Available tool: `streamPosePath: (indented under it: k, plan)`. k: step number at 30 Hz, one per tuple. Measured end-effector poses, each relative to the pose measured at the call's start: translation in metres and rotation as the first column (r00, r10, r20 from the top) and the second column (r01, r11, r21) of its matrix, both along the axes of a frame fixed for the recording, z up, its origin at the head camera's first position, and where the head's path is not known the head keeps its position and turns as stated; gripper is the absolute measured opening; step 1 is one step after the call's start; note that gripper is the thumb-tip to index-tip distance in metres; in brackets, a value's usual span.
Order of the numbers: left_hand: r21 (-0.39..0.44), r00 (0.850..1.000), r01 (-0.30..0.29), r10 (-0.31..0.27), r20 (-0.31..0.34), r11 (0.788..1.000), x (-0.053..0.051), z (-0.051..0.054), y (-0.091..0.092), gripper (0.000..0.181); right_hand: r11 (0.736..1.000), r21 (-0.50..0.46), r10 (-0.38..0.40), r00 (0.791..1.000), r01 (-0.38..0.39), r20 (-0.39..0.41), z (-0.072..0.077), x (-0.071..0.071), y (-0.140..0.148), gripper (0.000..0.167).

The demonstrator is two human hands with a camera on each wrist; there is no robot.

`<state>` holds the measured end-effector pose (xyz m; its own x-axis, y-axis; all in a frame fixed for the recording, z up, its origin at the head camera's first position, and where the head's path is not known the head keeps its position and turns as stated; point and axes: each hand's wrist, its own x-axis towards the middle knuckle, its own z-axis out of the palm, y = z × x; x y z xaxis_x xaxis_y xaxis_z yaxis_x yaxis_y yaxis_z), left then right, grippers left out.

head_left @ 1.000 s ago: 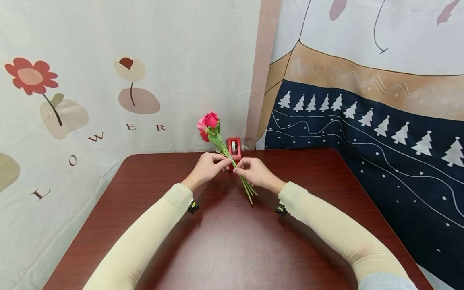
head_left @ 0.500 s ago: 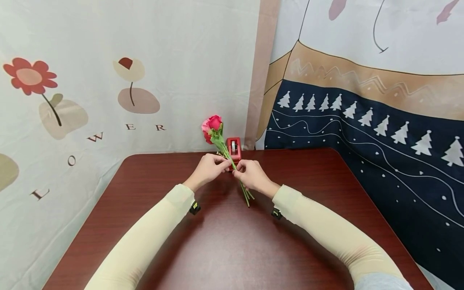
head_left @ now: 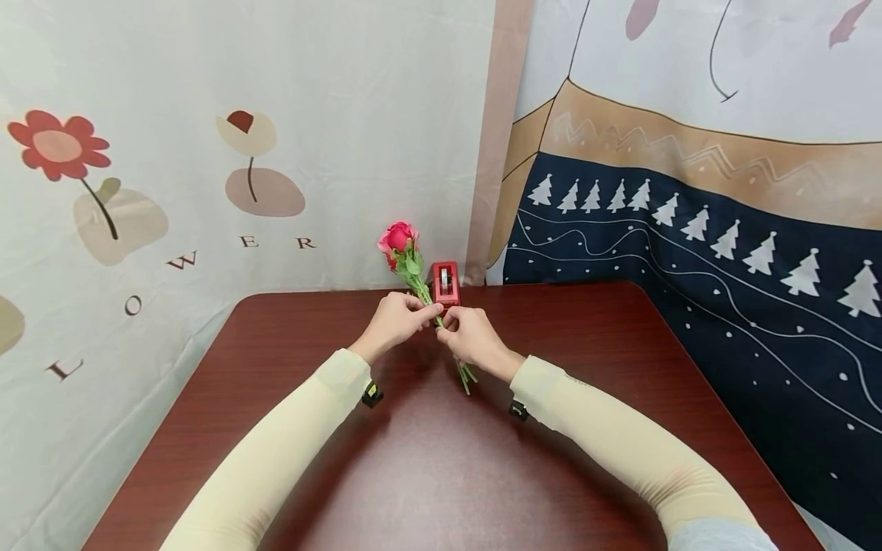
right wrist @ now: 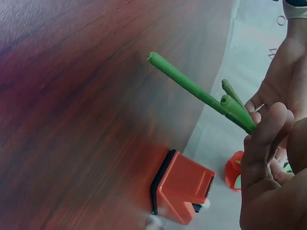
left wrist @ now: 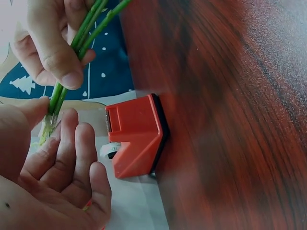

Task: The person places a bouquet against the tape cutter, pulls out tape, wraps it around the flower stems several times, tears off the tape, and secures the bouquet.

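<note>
Both hands hold a bunch of roses (head_left: 398, 239) with pink-red blooms and green stems (left wrist: 92, 26), tilted with the blooms up and to the left. My left hand (head_left: 397, 321) pinches the stems just below the leaves. Something clear and shiny, like a strip of tape (left wrist: 52, 120), lies round the stems by its thumb. Lower down, my right hand (head_left: 475, 334) grips the stems between thumb and fingers, and the cut ends stick out below it. A red tape dispenser (head_left: 445, 283) with a roll of clear tape stands just behind the hands.
The dark red-brown table (head_left: 441, 459) spreads under the arms. A pale printed cloth (head_left: 372, 115) hangs behind it, and a dark blue cloth with white trees (head_left: 689, 291) hangs at the right. Each wrist wears a small black device (head_left: 372, 394).
My right hand has shifted slightly left and down along the stems. The stem ends have swung left, and the blooms have turned and dipped a little. My left hand stays nearly in place.
</note>
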<state>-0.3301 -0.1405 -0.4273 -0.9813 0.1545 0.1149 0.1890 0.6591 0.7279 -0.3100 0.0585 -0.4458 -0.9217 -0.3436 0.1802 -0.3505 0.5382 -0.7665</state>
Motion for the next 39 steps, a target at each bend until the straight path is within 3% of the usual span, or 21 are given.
streamPosePath:
  k: [7, 16, 20, 23, 26, 32, 39]
  plan:
    - [0.014, 1.0, 0.005, -0.005, 0.02, 1.0, 0.002, 0.003, -0.007, 0.04, 0.998, -0.029, 0.067, 0.989, -0.064, 0.132, 0.0, 0.0, 0.0, 0.012]
    - [0.04, 0.997, -0.028, 0.025, 0.072, 0.999, 0.004, 0.007, -0.038, 0.033, 0.993, -0.023, 0.118, 0.982, -0.116, 0.145, 0.0, -0.004, 0.012, 0.024]
    - [-0.027, 0.996, -0.046, 0.048, 0.081, 0.999, 0.008, 0.019, -0.059, 0.031, 0.996, 0.01, 0.086, 0.982, -0.088, 0.169, 0.002, -0.006, 0.024, 0.023]
    - [-0.136, 0.995, -0.069, 0.078, 0.063, 0.988, 0.011, 0.028, -0.077, 0.03, 0.997, 0.031, 0.066, 0.98, -0.073, 0.186, 0.002, -0.008, 0.034, 0.026]
    - [-0.284, 0.992, -0.101, 0.118, 0.042, 0.953, 0.014, 0.036, -0.092, 0.029, 0.997, 0.039, 0.057, 0.98, -0.066, 0.189, 0.002, -0.01, 0.044, 0.03]
    - [-0.561, 0.986, -0.107, 0.161, 0.047, 0.821, 0.018, 0.038, -0.115, 0.04, 0.998, 0.049, 0.04, 0.981, -0.05, 0.191, 0.0, -0.015, 0.055, 0.032]
    - [-0.705, 0.983, -0.058, 0.163, 0.084, 0.707, 0.014, 0.025, -0.143, 0.023, 0.997, 0.065, 0.037, 0.981, -0.051, 0.192, -0.002, -0.014, 0.056, 0.031]
